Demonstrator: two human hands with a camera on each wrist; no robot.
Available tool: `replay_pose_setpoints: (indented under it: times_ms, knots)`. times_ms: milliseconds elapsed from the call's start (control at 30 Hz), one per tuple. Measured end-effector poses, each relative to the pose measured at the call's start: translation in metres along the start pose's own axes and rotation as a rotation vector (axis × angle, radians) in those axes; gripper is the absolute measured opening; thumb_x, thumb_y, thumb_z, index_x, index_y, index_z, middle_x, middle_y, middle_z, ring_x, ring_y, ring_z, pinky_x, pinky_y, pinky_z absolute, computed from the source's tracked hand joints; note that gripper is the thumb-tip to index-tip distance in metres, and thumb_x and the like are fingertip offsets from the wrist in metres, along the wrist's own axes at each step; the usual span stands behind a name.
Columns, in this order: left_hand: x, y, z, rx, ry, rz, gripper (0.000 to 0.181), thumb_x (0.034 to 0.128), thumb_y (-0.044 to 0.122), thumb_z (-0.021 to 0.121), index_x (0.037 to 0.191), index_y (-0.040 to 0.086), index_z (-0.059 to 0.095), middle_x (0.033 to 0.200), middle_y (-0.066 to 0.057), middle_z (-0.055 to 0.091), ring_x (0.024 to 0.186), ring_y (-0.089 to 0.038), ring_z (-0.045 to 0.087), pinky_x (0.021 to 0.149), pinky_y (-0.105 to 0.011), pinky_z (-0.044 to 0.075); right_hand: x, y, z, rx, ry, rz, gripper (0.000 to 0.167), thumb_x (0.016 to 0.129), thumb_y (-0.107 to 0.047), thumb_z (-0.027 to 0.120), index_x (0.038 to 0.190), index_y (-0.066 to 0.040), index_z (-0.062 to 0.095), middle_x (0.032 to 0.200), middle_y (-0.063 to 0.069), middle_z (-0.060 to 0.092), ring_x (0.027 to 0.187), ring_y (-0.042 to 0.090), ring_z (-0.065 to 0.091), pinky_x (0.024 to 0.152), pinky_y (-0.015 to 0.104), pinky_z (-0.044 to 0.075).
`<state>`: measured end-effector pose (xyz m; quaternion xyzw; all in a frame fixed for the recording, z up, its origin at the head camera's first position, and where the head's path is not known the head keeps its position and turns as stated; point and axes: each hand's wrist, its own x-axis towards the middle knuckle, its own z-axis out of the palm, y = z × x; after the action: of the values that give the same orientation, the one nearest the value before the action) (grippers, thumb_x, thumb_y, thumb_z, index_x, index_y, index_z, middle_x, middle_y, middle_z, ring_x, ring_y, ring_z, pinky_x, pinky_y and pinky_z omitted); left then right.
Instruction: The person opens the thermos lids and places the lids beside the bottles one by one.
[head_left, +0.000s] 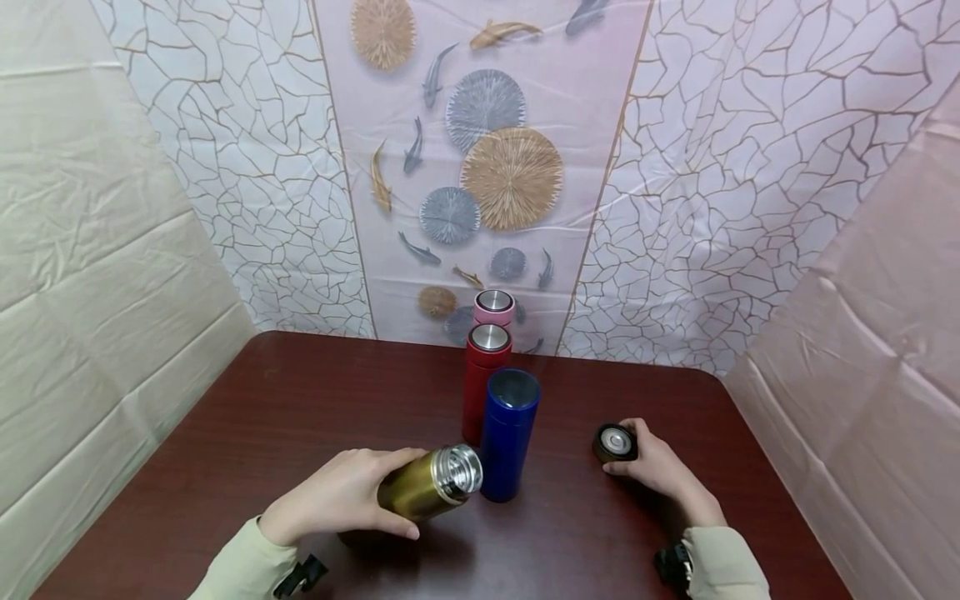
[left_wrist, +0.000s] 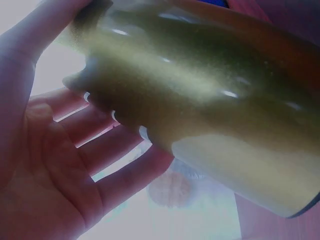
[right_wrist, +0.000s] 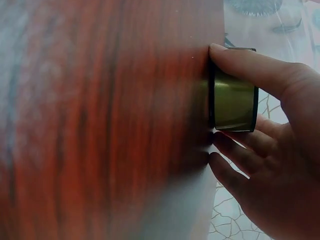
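Note:
My left hand (head_left: 360, 493) grips a gold thermos flask (head_left: 417, 492) round its body. The flask has no lid on; it tilts to the right, its steel mouth (head_left: 459, 471) facing right and up. In the left wrist view the gold body (left_wrist: 200, 90) lies across the fingers. On the right, my right hand (head_left: 660, 471) pinches a gold-and-black flask lid (head_left: 615, 442) between thumb and fingers, its inner side facing up. The right wrist view shows the lid (right_wrist: 235, 102) on its side in that camera's picture, at the tabletop.
A blue flask (head_left: 510, 437) stands just right of the gold one's mouth. Behind it are a red flask (head_left: 480, 383) and a pink flask (head_left: 494, 305), both with steel-topped lids. All stand on a dark red-brown table (head_left: 337, 392), with patterned cloth (head_left: 675, 208) hanging at the back.

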<state>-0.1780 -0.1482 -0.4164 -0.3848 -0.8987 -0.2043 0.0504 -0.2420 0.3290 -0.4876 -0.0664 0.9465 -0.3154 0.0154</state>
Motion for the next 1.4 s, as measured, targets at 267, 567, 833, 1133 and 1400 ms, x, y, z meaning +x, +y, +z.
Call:
replay_pose_setpoints:
  times_ms: [267, 567, 833, 1133, 1400]
  knots:
    - [-0.001, -0.025, -0.008, -0.084, 0.078, -0.104, 0.082, 0.0722, 0.069, 0.078, 0.137, 0.022, 0.058, 0.102, 0.012, 0.069, 0.085, -0.002, 0.062, 0.074, -0.031, 0.052, 0.0, 0.001, -0.003, 0.015, -0.005, 0.009, 0.078, 0.076, -0.025, 0.089, 0.132, 0.001, 0.041, 0.12, 0.025, 0.061, 0.11, 0.04, 0.059, 0.091, 0.056, 0.045]
    - [-0.009, -0.065, -0.019, -0.291, 0.267, -0.253, 0.073, 0.0725, 0.05, 0.088, 0.133, 0.023, 0.057, 0.11, 0.006, 0.07, 0.095, -0.013, 0.069, 0.08, -0.034, 0.056, 0.0, -0.001, 0.001, 0.055, -0.02, 0.012, 0.079, 0.077, -0.021, 0.088, 0.135, 0.001, 0.039, 0.125, 0.026, 0.058, 0.115, 0.041, 0.056, 0.094, 0.057, 0.043]
    - [-0.012, -0.08, -0.027, -0.361, 0.42, -0.358, 0.076, 0.0742, 0.04, 0.09, 0.14, 0.025, 0.054, 0.123, -0.001, 0.067, 0.103, -0.024, 0.068, 0.082, -0.041, 0.054, -0.001, -0.002, 0.0, 0.063, -0.026, 0.029, 0.081, 0.079, -0.018, 0.087, 0.14, 0.0, 0.037, 0.13, 0.026, 0.055, 0.119, 0.042, 0.054, 0.097, 0.058, 0.041]
    - [-0.001, -0.103, -0.024, -0.431, 0.574, -0.445, 0.075, 0.083, 0.034, 0.084, 0.147, 0.022, 0.046, 0.131, -0.011, 0.059, 0.114, -0.032, 0.062, 0.088, -0.037, 0.053, 0.002, -0.003, -0.001, 0.081, -0.04, 0.02, 0.082, 0.079, -0.017, 0.088, 0.14, 0.0, 0.036, 0.132, 0.028, 0.054, 0.121, 0.044, 0.052, 0.098, 0.059, 0.041]
    - [0.008, -0.121, -0.015, -0.442, 0.628, -0.493, 0.076, 0.0841, 0.038, 0.083, 0.147, 0.02, 0.044, 0.134, -0.007, 0.057, 0.117, -0.027, 0.059, 0.093, -0.034, 0.049, 0.002, -0.001, 0.002, 0.085, -0.042, 0.013, 0.081, 0.078, -0.015, 0.088, 0.14, 0.0, 0.037, 0.132, 0.028, 0.054, 0.122, 0.044, 0.052, 0.099, 0.059, 0.04]
